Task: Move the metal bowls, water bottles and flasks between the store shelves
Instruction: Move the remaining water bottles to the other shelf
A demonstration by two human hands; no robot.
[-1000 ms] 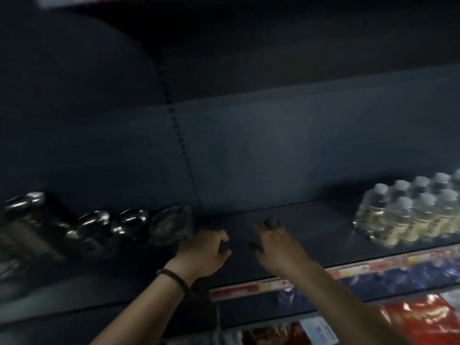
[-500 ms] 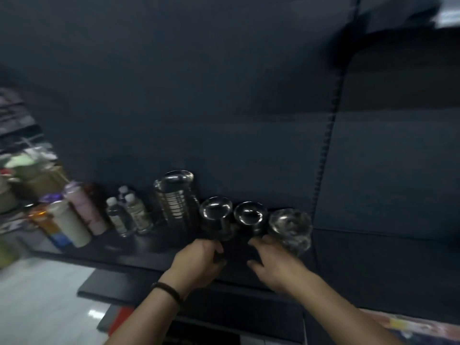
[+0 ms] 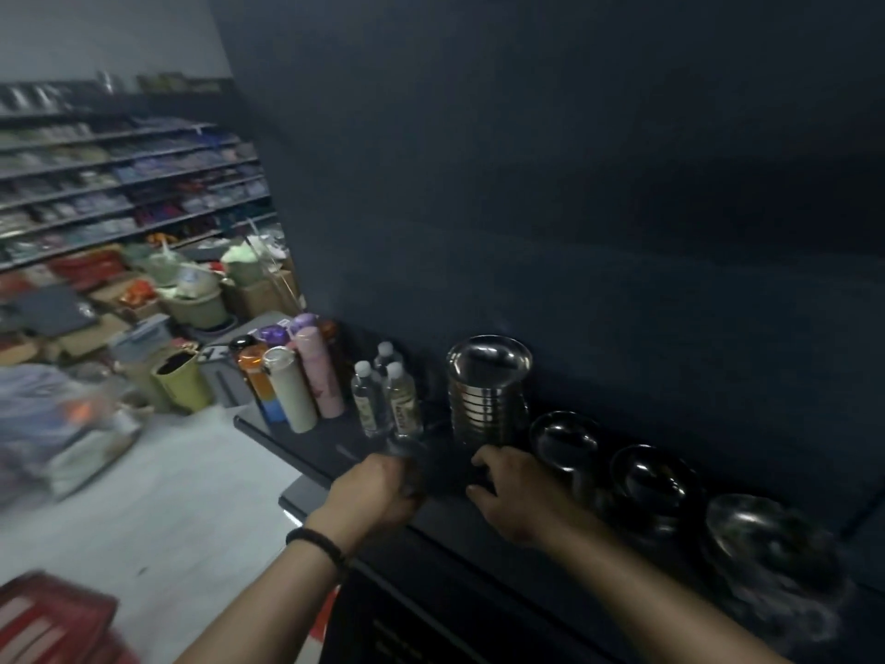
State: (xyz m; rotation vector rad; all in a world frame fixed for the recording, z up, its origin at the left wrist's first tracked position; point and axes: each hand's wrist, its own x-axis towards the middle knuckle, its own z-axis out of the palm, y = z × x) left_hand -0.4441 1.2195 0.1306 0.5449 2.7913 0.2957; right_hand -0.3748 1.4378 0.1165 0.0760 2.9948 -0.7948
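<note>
A tall stack of metal bowls (image 3: 488, 390) stands on the dark shelf (image 3: 306, 460). To its right lie two single metal bowls (image 3: 565, 438) (image 3: 653, 476) and a wrapped bowl (image 3: 756, 534). Left of the stack stand three small water bottles (image 3: 383, 400), then several flasks (image 3: 292, 390) in cream, pink, orange and purple. My left hand (image 3: 378, 486) is curled at the shelf's front edge below the bottles. My right hand (image 3: 512, 491) is cupped just below the stack. Between the hands is a dark blurred shape with a faint shiny rim (image 3: 407, 448); what it is stays unclear.
The dark back panel (image 3: 574, 184) rises behind the shelf. The pale floor (image 3: 167, 472) lies to the left, with a red crate (image 3: 52, 620) at the bottom corner. Boxes, buckets and bags (image 3: 191, 299) pile up beyond, under long stocked shelves (image 3: 119, 184).
The view has swung left, from the bay with the pack of water bottles to the bowls, bottles and flasks. Both hands have moved left along the shelf front, to below the stack and bottles.
</note>
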